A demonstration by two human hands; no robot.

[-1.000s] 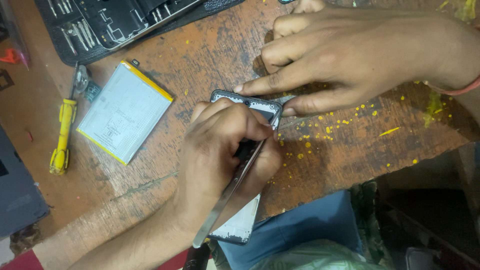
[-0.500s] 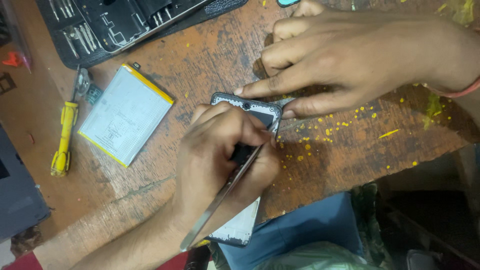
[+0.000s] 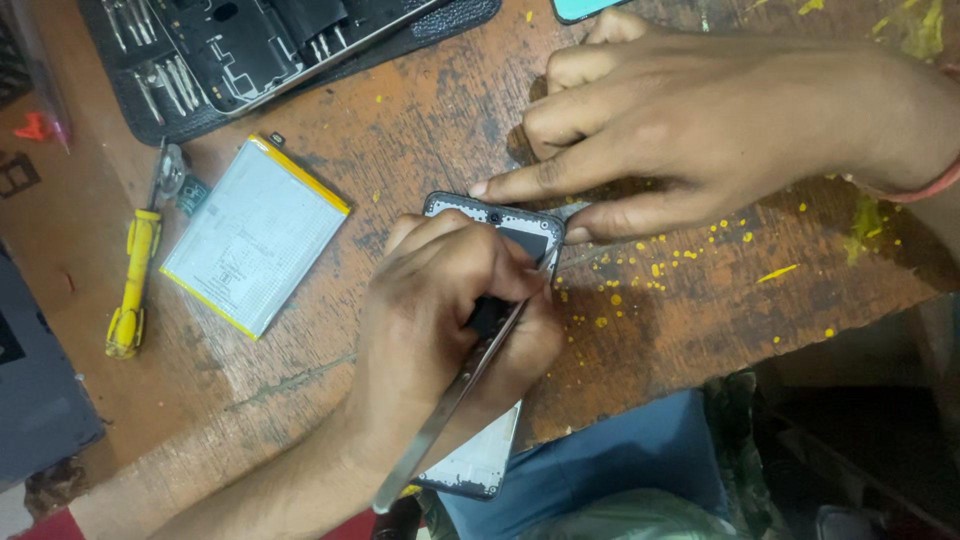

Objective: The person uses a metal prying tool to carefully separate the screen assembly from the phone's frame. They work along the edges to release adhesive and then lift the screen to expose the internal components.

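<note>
One white, yellow-edged battery pack [image 3: 255,237] beside the left hand [image 3: 450,330].

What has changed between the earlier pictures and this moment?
Little. The left hand holds the metal tweezers as before; their free end swung slightly lower and to the left, then partly back. The right hand still presses the top edge of the opened phone. The battery and yellow screwdriver have not moved.

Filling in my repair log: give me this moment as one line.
left hand: grips tweezers, tip in opened phone | right hand: fingertips pin phone's top edge | nearby: battery, yellow screwdriver on wooden table
</note>
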